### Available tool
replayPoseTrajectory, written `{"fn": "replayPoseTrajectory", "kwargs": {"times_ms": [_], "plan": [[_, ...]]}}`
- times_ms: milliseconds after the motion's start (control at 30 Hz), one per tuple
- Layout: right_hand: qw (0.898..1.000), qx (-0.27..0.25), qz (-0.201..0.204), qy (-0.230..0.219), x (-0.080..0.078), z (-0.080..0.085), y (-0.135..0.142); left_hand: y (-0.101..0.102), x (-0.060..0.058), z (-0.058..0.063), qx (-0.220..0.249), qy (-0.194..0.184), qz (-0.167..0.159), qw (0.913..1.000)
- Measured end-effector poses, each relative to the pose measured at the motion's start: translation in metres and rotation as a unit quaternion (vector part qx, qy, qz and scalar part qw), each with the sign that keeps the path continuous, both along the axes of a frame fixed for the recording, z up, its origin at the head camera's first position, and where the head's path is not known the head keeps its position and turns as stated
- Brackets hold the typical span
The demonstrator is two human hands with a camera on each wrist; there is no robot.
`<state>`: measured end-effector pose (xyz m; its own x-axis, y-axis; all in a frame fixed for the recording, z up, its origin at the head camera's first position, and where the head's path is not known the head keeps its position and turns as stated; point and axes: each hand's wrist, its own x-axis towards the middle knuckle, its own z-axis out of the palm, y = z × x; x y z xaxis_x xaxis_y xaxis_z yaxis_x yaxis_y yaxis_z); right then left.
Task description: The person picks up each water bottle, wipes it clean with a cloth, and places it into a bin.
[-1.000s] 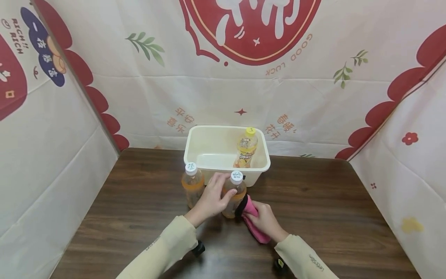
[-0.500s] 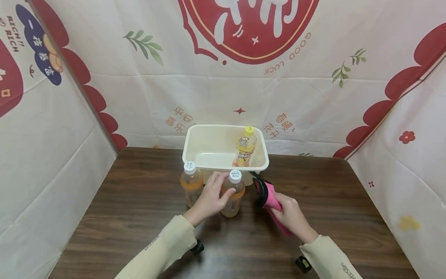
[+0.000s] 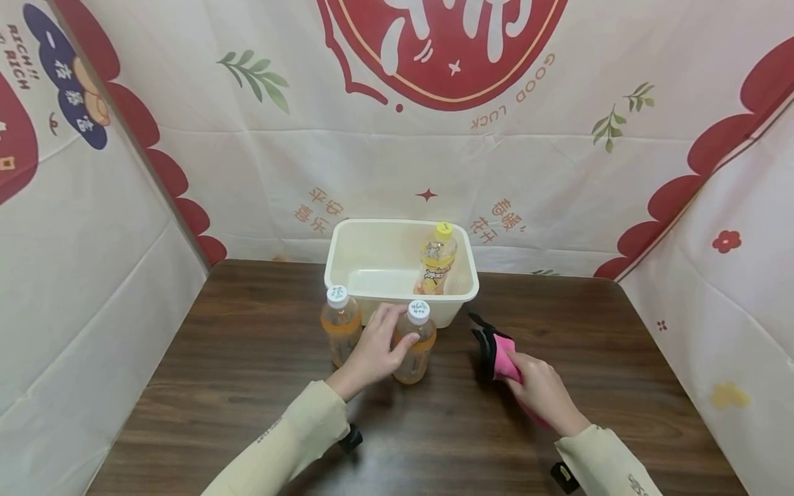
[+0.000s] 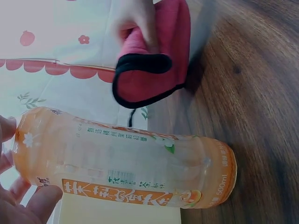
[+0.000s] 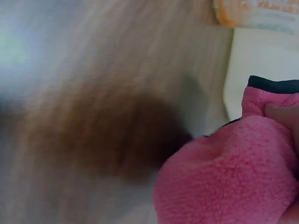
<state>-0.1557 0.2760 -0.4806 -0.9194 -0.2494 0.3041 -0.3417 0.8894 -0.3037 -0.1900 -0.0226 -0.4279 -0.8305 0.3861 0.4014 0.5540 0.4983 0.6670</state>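
My left hand (image 3: 377, 348) grips the upper part of a clear plastic drink bottle (image 4: 121, 158) with an orange label and a white cap. The bottle stands upright on the table, in front of the white bin. My right hand (image 3: 546, 393) holds a bunched pink cloth (image 3: 505, 357) with black edging, to the right of that bottle and apart from it. Fuzzy pink fabric fills the lower right of the right wrist view, with a thumb pressed on it. A second white-capped bottle (image 3: 341, 329) stands just left of my left hand.
Behind the bottles, a white plastic bin (image 3: 397, 297) holds a yellow-capped bottle (image 3: 436, 265) leaning inside it. The brown wooden table (image 3: 248, 358) meets printed cloth walls (image 3: 397, 165) at the back and both sides.
My right hand has pulled the pink cloth away from the bottle, off to the right and clear of it. The left hand keeps its grip on the bottle in the same spot.
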Motion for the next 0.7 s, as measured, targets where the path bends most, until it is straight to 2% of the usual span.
{"fn": "replayPoseTrajectory", "kwargs": {"times_ms": [167, 300, 500, 700], "plan": [[0.998, 0.018, -0.002, -0.056, -0.001, -0.017, 0.001, -0.001, 0.000, 0.000, 0.002, -0.005, -0.003, 1.0000], [0.996, 0.026, 0.001, -0.083, -0.001, -0.025, 0.000, 0.000, 0.000, 0.002, 0.000, 0.000, -0.002, 1.0000], [0.994, 0.025, 0.000, -0.106, -0.005, -0.032, 0.003, -0.001, -0.001, 0.001, 0.000, 0.005, -0.001, 1.0000], [0.986, 0.039, -0.021, -0.163, -0.012, -0.035, 0.017, -0.001, -0.001, 0.000, -0.002, -0.001, -0.001, 1.0000]]}}
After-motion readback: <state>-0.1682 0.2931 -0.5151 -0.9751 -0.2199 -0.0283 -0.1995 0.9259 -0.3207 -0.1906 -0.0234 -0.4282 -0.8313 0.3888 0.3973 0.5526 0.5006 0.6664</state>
